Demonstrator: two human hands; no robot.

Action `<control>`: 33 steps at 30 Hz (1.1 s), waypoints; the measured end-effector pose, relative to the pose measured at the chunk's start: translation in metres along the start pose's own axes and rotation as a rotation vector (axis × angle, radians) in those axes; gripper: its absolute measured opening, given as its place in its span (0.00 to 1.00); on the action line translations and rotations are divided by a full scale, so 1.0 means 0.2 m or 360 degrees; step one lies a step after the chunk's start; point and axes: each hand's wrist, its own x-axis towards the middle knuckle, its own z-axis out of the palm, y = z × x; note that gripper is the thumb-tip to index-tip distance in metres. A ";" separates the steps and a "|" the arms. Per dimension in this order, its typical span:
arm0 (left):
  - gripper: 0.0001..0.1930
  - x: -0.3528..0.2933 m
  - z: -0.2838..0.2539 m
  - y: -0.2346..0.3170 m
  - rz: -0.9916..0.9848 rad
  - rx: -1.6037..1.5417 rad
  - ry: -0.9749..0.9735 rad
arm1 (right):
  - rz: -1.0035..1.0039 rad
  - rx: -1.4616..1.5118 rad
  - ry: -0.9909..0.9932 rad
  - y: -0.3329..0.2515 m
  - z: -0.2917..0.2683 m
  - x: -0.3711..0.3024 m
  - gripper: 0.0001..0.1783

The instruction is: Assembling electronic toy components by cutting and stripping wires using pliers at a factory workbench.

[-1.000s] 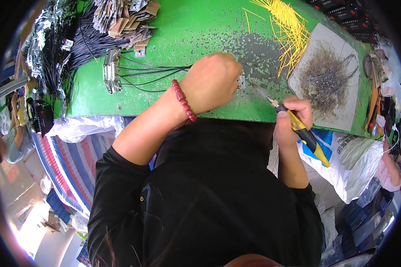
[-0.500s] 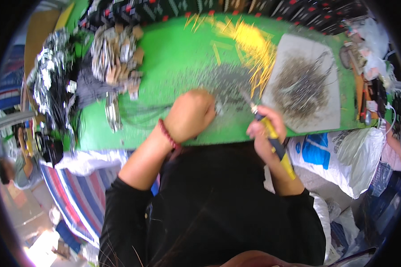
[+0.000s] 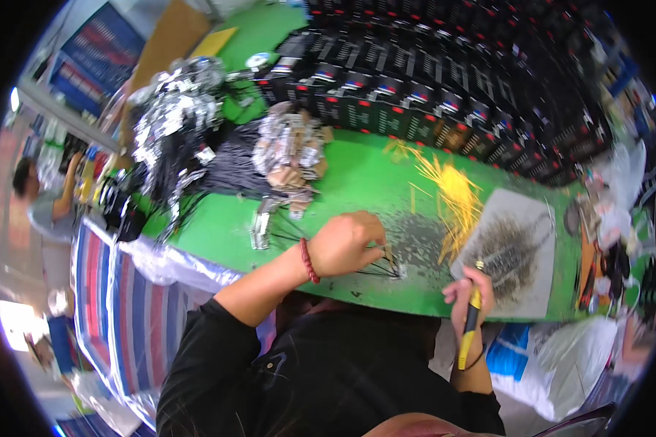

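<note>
My left hand [image 3: 348, 244], with a red bead bracelet at its wrist, is closed over thin black cables [image 3: 377, 274] just above the green tabletop. Their short ends stick out past my fingertips, beside a small pale piece [image 3: 399, 271]. What exactly lies between the fingers is partly hidden. My right hand [image 3: 472, 291] grips a soldering iron [image 3: 471, 328] by its yellow and black handle, brass collar upward, near the front edge of a grey board [image 3: 544, 302]. Dark fragments and thin wire bits [image 3: 506, 258] cover the board's middle. Yellow thin strips [image 3: 455, 197] lie in a loose pile beyond.
Black boxes [image 3: 415, 109] stand in rows along the back. Cable bundles with silvery ends [image 3: 175, 109] and brown-and-white tags [image 3: 291, 153] lie at left. Dark specks dot the green table [image 3: 342, 160]. A white sack [image 3: 568, 364] hangs at right; another person [image 3: 51, 200] is far left.
The view has shifted, showing more of the boxes. My left hand has opened its curl slightly, exposing the cable ends. The soldering iron has turned more upright in my right hand.
</note>
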 end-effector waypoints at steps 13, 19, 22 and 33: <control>0.06 -0.57 -0.64 -0.35 -0.0577 0.0140 0.0672 | 0.0028 -0.0303 -0.0179 0.00 0.10 -0.02 0.13; 0.08 -1.13 -0.81 -0.52 -0.1091 0.0369 0.1277 | 0.0020 -0.0511 -0.0221 0.03 0.09 -0.05 0.14; 0.20 -1.47 -1.04 -0.71 -0.1190 0.1776 0.1895 | 0.0024 -0.0534 -0.0238 0.04 0.06 -0.07 0.14; 0.12 -1.73 -1.16 -0.62 -0.1157 0.1401 0.2097 | 0.0058 -0.0449 -0.0181 0.02 0.06 -0.07 0.14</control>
